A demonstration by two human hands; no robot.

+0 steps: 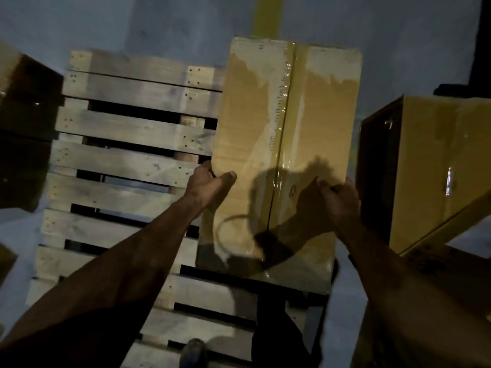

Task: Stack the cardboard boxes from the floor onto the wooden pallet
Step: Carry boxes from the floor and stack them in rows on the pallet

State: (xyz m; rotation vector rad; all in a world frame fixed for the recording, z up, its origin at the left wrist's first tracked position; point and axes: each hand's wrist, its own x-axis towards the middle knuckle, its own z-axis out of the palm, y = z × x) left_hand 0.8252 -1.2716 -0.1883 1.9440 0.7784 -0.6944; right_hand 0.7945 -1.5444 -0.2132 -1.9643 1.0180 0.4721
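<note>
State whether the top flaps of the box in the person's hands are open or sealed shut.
Sealed shut. The box shows its flaps closed flat, with clear tape running along the centre seam.

Box point(435, 166) at right runs off-frame — fingers (both hands) hidden behind cardboard.

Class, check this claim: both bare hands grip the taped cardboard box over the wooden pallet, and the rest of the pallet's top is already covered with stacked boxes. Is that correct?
Not quite. The head view shows the left hand and right hand gripping the taped cardboard box over the wooden pallet, but the rest of the pallet's top is bare slats, not covered with boxes.
</note>
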